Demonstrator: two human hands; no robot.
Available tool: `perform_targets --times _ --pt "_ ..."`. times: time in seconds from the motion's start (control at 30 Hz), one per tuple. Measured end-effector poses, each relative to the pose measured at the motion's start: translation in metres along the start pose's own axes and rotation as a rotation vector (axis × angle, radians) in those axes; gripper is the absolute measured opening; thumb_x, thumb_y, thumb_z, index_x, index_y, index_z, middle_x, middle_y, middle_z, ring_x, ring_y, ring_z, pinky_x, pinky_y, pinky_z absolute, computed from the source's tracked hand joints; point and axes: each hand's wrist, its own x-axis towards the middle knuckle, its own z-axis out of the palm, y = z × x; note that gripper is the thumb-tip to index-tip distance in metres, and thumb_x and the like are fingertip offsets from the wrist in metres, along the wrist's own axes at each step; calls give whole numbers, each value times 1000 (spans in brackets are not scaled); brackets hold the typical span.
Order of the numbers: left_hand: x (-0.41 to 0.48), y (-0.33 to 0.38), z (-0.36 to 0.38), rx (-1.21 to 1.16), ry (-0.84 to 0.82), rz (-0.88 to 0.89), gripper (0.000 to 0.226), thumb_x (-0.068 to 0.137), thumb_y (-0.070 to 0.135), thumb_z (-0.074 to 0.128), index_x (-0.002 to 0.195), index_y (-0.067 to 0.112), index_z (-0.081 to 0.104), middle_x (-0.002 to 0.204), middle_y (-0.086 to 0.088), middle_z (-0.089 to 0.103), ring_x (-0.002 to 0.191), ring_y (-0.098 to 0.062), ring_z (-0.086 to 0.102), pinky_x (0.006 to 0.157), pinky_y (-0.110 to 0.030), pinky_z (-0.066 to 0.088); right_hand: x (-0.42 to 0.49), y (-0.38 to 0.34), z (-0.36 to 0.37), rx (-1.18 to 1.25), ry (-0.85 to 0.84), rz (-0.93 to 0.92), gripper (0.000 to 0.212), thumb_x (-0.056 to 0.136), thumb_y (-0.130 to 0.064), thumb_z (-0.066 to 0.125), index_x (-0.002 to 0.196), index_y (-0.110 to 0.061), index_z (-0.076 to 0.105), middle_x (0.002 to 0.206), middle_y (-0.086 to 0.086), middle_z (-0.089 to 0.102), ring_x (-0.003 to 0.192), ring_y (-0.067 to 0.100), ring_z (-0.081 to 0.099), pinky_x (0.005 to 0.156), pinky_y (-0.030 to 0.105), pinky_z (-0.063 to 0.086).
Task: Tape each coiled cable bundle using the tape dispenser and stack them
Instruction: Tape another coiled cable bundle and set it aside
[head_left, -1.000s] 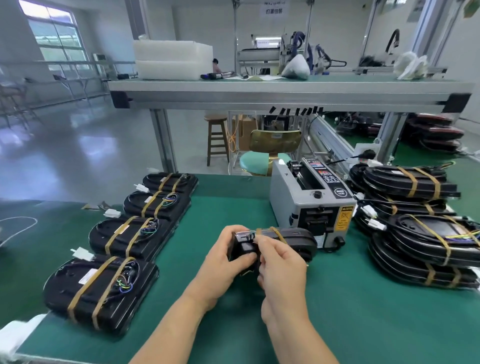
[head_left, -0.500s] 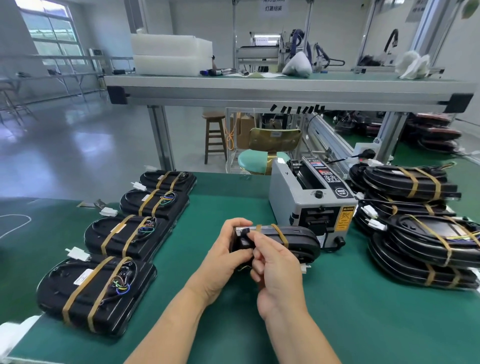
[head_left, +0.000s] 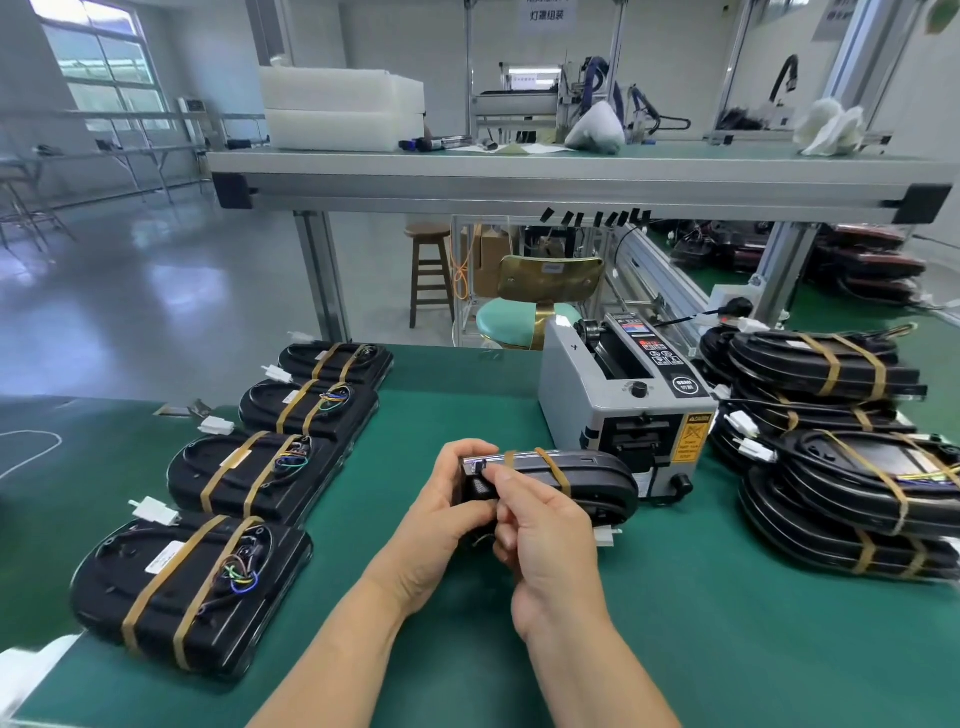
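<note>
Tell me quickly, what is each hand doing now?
Left hand: grips the near end of the black cable bundle.
Right hand: pinches that same end.

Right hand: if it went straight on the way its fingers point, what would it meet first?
The cable bundle, whose near end the right hand now pinches. Beyond that, it seems to aim at bare mat left of the tape dispenser, though depth is unclear.
</note>
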Motion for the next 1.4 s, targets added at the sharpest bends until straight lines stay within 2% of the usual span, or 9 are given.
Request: perform_targets --times 0.37,0.47,0.6,0.73,0.87,0.97,1.1,1.23,1.4 --pt "-1 4 2 -31 19 -22 45 74 7 55 115 25 55 86 0 61 73 -13 54 62 -27 47 0 0 1 -36 4 5 22 90 -10 68 69 -10 68 50 -3 38 39 8 28 42 18 25" --pt "-3 9 4 -132 26 -24 32 84 27 49 113 18 58 84 -5 59 72 -16 54 60 -31 45 -1 0 0 -52 9 21 29 87 -13 72 59 -16 68 51 -4 42 41 8 31 42 19 27" --pt "0 14 15 -95 148 -42 38 91 50 45 101 17 61 71 -3 56 62 -15 53 53 -29 45 -1 0 1 -50 9 26 31 87 -14 73 56 -17 70 52 -4 42 42 8 31 43 20 28" --pt "5 13 19 41 259 -1 16 98 32 48 93 22 59 81 0 60 70 -12 53 58 -30 43 -2 -1 -1 -48 -10 29 26 89 -14 71 63 -16 71 50 -4 42 42 8 32 43 19 28" --pt "10 12 19 220 338 53 24 101 18 47 84 28 59 77 9 63 72 -5 56 64 -20 47 1 -7 -8 -95 -17 -23 31 90 -10 67 60 -16 69 53 -5 47 41 8 33 40 17 29" --pt "13 13 19 303 376 63 24 101 19 46 84 30 58 81 12 64 72 1 56 62 -11 44 18 -24 -32 -144 160 -210 17 90 -8 65 75 -10 74 54 -5 54 40 8 36 38 17 30" --pt "17 9 24 375 450 38 14 100 26 47 90 30 57 90 7 63 76 -2 56 67 -26 46 59 -48 -83 -165 506 -302 11 88 -9 63 87 -13 74 65 0 61 48 12 46 52 27 36" --pt "18 7 28 404 478 44 8 93 36 60 89 30 57 87 22 61 76 5 55 61 -13 42 86 -52 -101 -162 522 -196 9 86 -7 65 81 -9 73 58 -1 57 50 12 43 46 22 34" --pt "19 15 23 548 443 92 11 92 30 63 86 24 57 90 11 60 87 1 53 71 -11 38 99 -54 -96 -169 514 -161 13 88 -10 68 75 -9 70 61 0 61 47 9 46 42 20 35"
